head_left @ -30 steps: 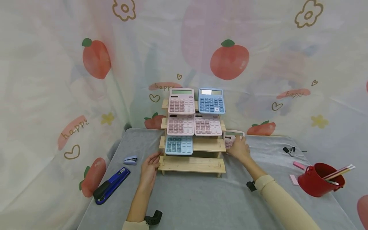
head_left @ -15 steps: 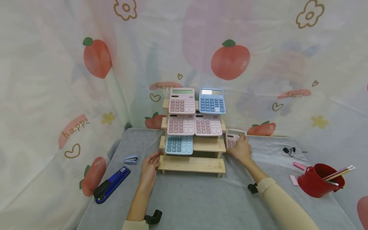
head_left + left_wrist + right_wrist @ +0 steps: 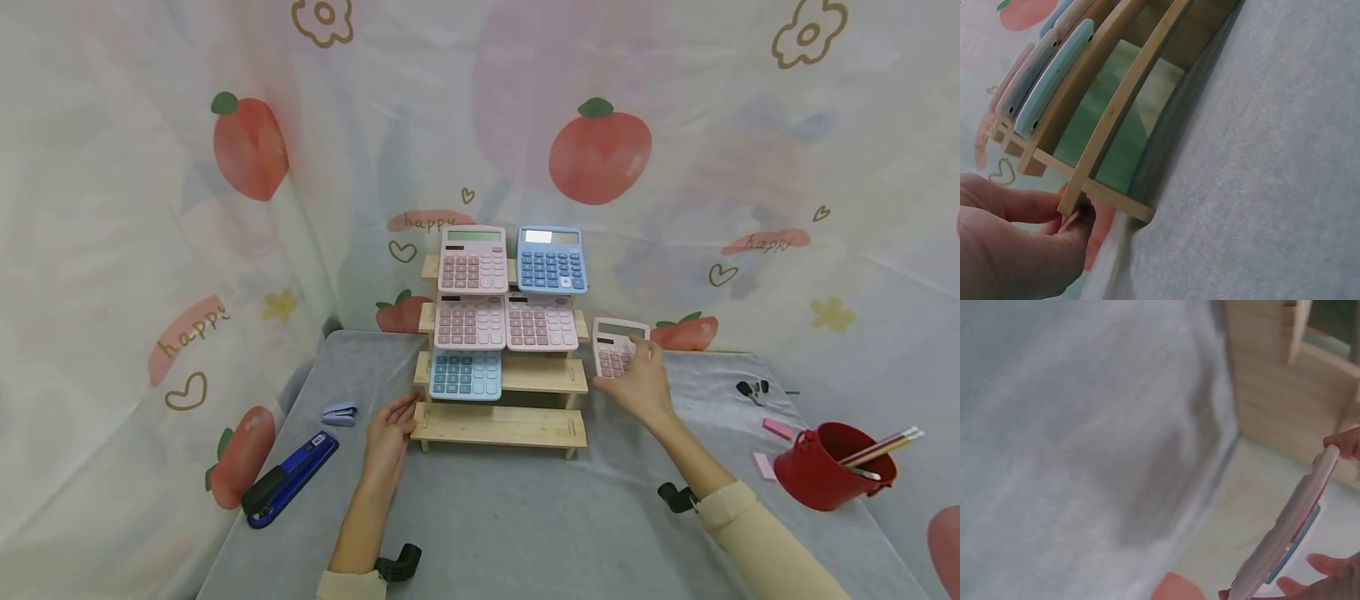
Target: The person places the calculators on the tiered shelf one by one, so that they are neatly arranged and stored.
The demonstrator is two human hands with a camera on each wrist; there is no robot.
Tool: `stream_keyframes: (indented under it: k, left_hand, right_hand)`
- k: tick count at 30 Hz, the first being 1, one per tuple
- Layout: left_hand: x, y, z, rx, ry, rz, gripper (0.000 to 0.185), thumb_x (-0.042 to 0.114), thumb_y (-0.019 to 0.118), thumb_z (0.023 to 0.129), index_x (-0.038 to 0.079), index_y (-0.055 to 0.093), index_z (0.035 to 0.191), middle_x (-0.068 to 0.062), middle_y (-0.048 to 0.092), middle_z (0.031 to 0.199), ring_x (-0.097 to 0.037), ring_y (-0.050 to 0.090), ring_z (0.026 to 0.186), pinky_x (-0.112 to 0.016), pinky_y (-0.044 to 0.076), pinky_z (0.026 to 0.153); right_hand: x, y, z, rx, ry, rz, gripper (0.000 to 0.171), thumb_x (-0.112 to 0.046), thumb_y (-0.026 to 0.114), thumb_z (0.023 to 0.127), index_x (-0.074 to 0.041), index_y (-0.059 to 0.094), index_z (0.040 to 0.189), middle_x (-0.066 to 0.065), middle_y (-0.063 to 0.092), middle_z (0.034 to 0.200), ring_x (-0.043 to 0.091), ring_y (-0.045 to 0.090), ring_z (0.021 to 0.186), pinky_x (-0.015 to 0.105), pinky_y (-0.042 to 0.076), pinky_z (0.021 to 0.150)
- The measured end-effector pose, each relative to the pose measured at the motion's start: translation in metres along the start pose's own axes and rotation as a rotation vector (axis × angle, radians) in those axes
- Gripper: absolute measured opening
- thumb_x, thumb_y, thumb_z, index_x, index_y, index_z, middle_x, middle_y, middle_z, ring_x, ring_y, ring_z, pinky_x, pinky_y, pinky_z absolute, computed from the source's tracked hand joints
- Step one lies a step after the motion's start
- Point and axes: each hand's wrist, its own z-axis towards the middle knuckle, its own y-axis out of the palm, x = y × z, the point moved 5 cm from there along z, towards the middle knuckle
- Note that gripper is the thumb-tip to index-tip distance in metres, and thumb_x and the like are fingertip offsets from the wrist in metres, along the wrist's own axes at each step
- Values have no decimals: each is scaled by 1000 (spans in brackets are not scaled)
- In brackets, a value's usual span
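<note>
pink calculator [image 3: 617, 350] lifted, at 3 o'clock of wooden rack [image 3: 501, 423] | right hand [image 3: 641, 385] grips it | left hand [image 3: 390, 433] pinches rack's left end | rack holds five calculators: three pink, two blue | bare cloth at 6 o'clock

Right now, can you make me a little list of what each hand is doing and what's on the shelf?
left hand: holds the left end of the wooden rack's bottom step
right hand: holds a pink calculator up beside the rack
on rack: three pink calculators, two blue
free spots: right of third step, whole bottom step
table: staplers left, red cup right
</note>
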Motion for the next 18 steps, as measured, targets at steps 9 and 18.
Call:
stream_keyframes:
  k: [9,18]
  left_hand:
    - [-1,2,0,-2,-8,-5,55,-17,48,94,-6,49,148,-23,48,154,-30,42,148,-47,33,120]
    - [1,1,0,1,7,5,55,-17,48,94,-7,49,147,-25,49,154,-31,42,148,-46,34,119]
  right_hand:
    - [-29,-29,-27,-35,-54,17,106,-30,91,73,4,34,155,33,28,155,54,51,117,67,44,95]
    - [-52,-54,-54,-43,-122,-14,100,-27,91,70,4,40,150,34,35,147,50,51,113,64,46,89]
